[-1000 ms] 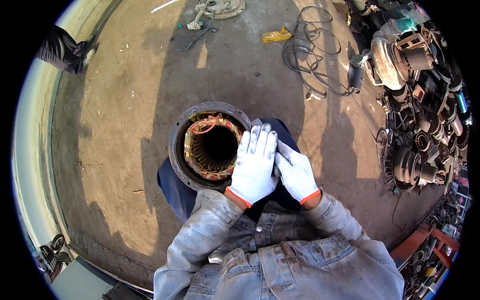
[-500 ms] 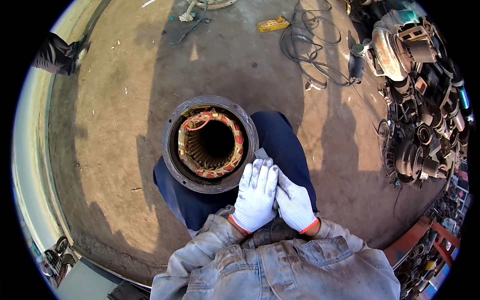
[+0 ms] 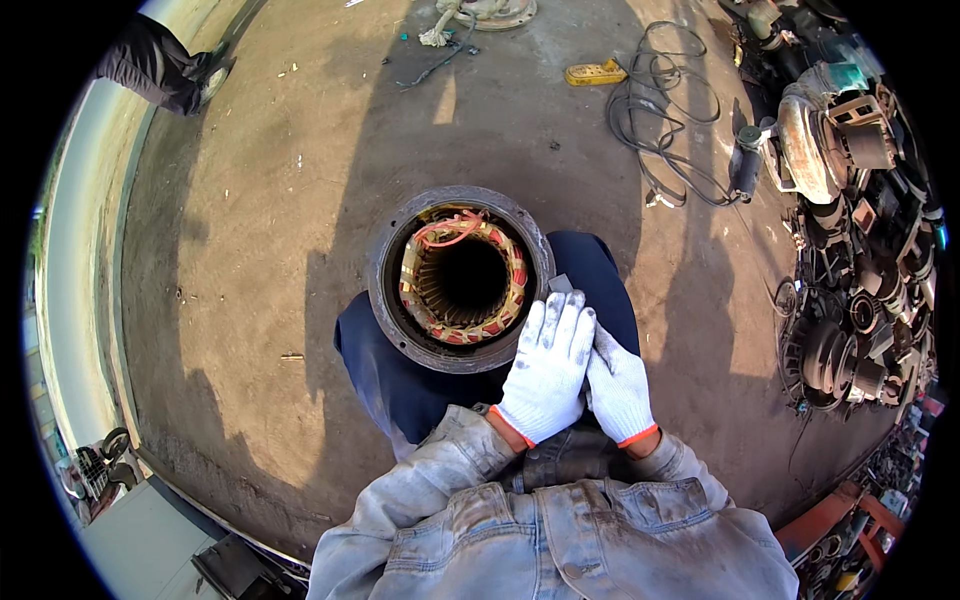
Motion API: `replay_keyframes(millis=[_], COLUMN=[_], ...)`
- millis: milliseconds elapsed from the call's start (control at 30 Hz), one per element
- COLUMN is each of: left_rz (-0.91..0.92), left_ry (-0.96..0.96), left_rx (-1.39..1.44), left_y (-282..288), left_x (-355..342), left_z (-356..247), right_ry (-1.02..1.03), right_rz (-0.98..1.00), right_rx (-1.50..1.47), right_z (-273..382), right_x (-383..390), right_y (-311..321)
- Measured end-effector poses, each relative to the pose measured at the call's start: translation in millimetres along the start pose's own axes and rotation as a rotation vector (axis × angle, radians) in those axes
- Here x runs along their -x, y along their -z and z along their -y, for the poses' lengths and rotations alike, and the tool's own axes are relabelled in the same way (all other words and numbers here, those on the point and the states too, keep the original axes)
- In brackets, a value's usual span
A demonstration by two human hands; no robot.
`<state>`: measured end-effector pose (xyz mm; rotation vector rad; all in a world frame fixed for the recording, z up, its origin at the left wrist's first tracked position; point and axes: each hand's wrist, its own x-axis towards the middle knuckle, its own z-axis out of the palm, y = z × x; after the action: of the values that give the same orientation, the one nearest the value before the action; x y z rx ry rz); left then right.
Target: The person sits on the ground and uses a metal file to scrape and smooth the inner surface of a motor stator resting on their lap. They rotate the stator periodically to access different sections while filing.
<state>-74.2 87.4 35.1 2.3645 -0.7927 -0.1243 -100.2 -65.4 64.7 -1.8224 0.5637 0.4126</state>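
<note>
Motor housing: a dark round metal shell (image 3: pixel 382 290) with its open end up, between my knees on the ground, just left of my hands.
Winding: a ring of coil (image 3: pixel 408 292) in red and cream wrapping sits inside the shell, around a dark bore; pink-red leads (image 3: pixel 450 231) loop over its far side.
Left hand: my gloved left hand (image 3: pixel 549 367) lies flat, back up, fingers straight and side by side, smudged grey at the tips, near the shell's rim.
Right hand: my gloved right hand (image 3: pixel 618 387) rests against the left, its fingers partly tucked under it. The two hands are together; I cannot tell whether my palms close on anything.
Grey piece: a small flat corner (image 3: pixel 561 284) shows just past my left fingertips; its other end is hidden.
Clothing: white gloves with orange cuffs, a faded denim jacket (image 3: pixel 570 535), navy trousers (image 3: pixel 612 275).
Ground ahead: a yellow oblong case (image 3: pixel 595 73) beside a loose black cable (image 3: pixel 665 112) on the bare floor (image 3: pixel 260 250).
Right side: a heap of rusty machine parts (image 3: pixel 850 260).
Upper left: another person's dark trouser leg (image 3: pixel 155 65) and shoe.
</note>
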Motion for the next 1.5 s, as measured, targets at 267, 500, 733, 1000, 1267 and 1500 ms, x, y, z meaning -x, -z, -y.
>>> replay_keyframes(millis=[267, 500, 733, 1000, 1267, 1500], left_rz=[-0.127, -0.133, -0.162, -0.129, 0.029, -0.059], left_ry=[-0.036, -0.073, -0.006, -0.060, 0.068, 0.187], left_rx=[-0.141, -0.158, -0.006, 0.043, 0.079, 0.069], left_y=[33, 39, 42, 43, 18, 8], left_x=[-44, 63, 108, 94, 67, 75], left_z=[34, 9, 7, -3, -16, -28], right_ry=[0.037, 0.005, 0.728, 0.831, 0.861, 0.939], right_rz=[0.116, 0.890, 0.700, 0.500, 0.509, 0.632], right_rx=[-0.187, 0.121, 0.721, 0.997, 1.201, 1.257], right_z=[36, 16, 14, 31, 59, 81], right_x=[-44, -10, 5, -5, -32, -46], right_y=[14, 49, 34, 51, 77, 63])
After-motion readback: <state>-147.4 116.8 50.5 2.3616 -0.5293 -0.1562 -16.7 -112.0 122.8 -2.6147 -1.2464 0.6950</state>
